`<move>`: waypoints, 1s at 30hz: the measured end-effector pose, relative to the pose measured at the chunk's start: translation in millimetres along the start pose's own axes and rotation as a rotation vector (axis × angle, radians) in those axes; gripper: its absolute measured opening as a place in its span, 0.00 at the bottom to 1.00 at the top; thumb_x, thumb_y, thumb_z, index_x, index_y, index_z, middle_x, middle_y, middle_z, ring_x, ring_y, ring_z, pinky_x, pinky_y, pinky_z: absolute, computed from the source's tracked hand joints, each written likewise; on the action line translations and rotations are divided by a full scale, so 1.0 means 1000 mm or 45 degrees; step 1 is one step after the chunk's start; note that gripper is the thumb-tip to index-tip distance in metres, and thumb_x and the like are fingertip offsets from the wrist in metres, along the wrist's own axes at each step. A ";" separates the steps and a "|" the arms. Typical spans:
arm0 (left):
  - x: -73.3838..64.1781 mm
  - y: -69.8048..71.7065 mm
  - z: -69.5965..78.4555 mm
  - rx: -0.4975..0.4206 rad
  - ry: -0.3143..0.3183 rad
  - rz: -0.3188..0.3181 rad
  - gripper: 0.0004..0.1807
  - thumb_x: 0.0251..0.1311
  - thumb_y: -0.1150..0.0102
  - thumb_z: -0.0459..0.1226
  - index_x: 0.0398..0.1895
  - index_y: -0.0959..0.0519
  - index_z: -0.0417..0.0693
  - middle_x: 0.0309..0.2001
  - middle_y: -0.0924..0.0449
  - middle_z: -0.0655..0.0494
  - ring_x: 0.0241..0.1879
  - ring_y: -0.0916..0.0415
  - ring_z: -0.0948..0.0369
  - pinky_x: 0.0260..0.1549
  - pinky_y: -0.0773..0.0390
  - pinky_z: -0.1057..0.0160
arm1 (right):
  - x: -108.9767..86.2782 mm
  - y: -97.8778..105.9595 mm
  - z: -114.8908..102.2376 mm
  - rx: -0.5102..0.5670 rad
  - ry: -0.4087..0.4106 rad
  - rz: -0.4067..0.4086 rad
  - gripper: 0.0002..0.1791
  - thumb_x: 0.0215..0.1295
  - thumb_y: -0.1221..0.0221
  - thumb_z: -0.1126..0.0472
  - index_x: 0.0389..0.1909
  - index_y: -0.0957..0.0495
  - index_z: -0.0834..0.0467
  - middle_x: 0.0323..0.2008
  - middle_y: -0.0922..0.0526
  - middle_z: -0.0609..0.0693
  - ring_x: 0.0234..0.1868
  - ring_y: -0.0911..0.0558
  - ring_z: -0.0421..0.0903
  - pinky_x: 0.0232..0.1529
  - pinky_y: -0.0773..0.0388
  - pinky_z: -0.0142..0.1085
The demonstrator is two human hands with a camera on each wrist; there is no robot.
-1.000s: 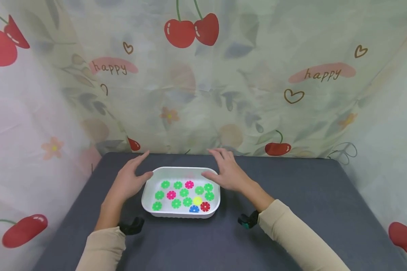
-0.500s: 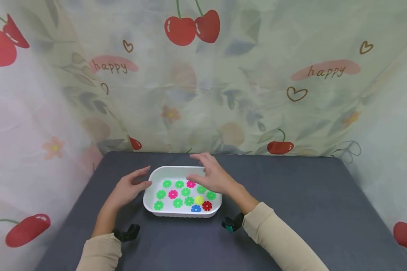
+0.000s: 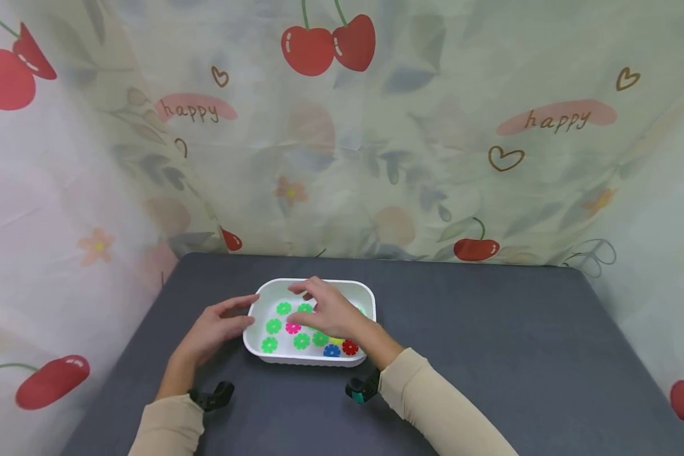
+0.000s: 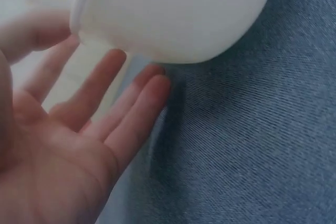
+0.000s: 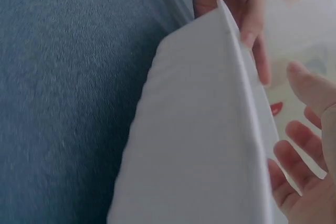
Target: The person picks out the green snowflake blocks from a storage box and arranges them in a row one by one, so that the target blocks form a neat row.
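Note:
A white plastic tray (image 3: 313, 362) holds several small notched discs: mostly green (image 3: 284, 308), plus pink (image 3: 293, 328), red (image 3: 350, 347), blue (image 3: 332, 351) and yellow (image 3: 336, 341). At the tray's left end is my left hand (image 3: 219, 326), fingertips and thumb right at the rim; the left wrist view has its fingers (image 4: 94, 90) extended beside the outer wall. Over the tray's middle hovers my right hand (image 3: 333, 310), thumb and fingers spread apart with nothing between them. It hides some discs and part of the far wall.
The tray stands on a dark grey cloth-covered table (image 3: 479, 342). A printed curtain (image 3: 433, 126) with cherries hangs behind and at both sides. A black wrist device sits under each cuff, the right one (image 3: 363, 387) close in front of the tray.
My right hand has moved left from the tray's right end to over its middle. My left hand has lowered to the left rim. The tray stays in place on the table.

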State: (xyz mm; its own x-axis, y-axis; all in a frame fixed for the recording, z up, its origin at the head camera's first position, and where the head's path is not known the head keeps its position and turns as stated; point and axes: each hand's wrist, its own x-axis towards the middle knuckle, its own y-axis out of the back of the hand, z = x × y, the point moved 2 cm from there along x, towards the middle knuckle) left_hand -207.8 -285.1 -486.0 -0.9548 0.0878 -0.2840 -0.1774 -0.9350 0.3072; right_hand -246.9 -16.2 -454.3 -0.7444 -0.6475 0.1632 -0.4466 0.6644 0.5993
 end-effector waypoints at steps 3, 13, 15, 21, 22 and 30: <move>0.002 -0.002 -0.005 -0.133 -0.007 -0.057 0.34 0.67 0.35 0.37 0.76 0.33 0.52 0.77 0.37 0.44 0.62 0.25 0.60 0.55 0.17 0.63 | 0.006 -0.009 0.002 0.029 0.012 -0.035 0.31 0.64 0.30 0.51 0.65 0.25 0.57 0.61 0.20 0.57 0.60 0.20 0.57 0.59 0.19 0.47; 0.003 0.000 -0.012 -0.229 -0.011 -0.121 0.37 0.66 0.34 0.39 0.77 0.35 0.53 0.78 0.40 0.45 0.63 0.27 0.62 0.58 0.18 0.58 | 0.021 -0.032 0.008 0.001 -0.084 -0.111 0.26 0.61 0.28 0.51 0.58 0.18 0.55 0.56 0.15 0.50 0.54 0.18 0.49 0.59 0.20 0.39; 0.003 0.001 -0.013 -0.246 0.000 -0.122 0.37 0.66 0.34 0.39 0.77 0.35 0.53 0.78 0.40 0.46 0.63 0.27 0.63 0.58 0.18 0.58 | 0.024 -0.037 0.007 -0.050 -0.101 -0.153 0.26 0.60 0.27 0.50 0.57 0.17 0.53 0.54 0.14 0.47 0.52 0.18 0.46 0.55 0.20 0.32; 0.004 0.002 -0.012 -0.237 -0.007 -0.133 0.39 0.64 0.32 0.39 0.77 0.36 0.51 0.78 0.40 0.46 0.63 0.27 0.60 0.59 0.18 0.54 | 0.035 -0.052 0.003 -0.140 -0.088 -0.247 0.21 0.60 0.27 0.52 0.53 0.14 0.53 0.51 0.13 0.48 0.47 0.19 0.46 0.48 0.24 0.27; 0.004 0.003 -0.012 -0.228 -0.013 -0.139 0.39 0.64 0.32 0.39 0.78 0.36 0.50 0.78 0.40 0.45 0.64 0.27 0.60 0.60 0.18 0.54 | 0.036 -0.054 0.003 -0.161 -0.073 -0.252 0.20 0.59 0.26 0.53 0.52 0.14 0.53 0.51 0.14 0.48 0.47 0.19 0.46 0.48 0.24 0.27; 0.002 0.004 -0.013 -0.220 -0.018 -0.147 0.38 0.66 0.33 0.38 0.78 0.37 0.49 0.78 0.41 0.44 0.65 0.29 0.58 0.60 0.18 0.53 | 0.043 -0.067 0.003 -0.459 -0.009 -0.296 0.18 0.56 0.25 0.49 0.48 0.11 0.46 0.46 0.17 0.43 0.48 0.24 0.39 0.51 0.29 0.28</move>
State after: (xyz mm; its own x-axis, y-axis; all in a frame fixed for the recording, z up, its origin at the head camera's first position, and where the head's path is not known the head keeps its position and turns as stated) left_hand -206.9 -293.4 -497.2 -0.9341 0.2014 -0.2949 -0.2434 -0.9633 0.1129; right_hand -250.2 -87.6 -489.5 -0.6481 -0.7614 -0.0134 -0.4019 0.3270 0.8553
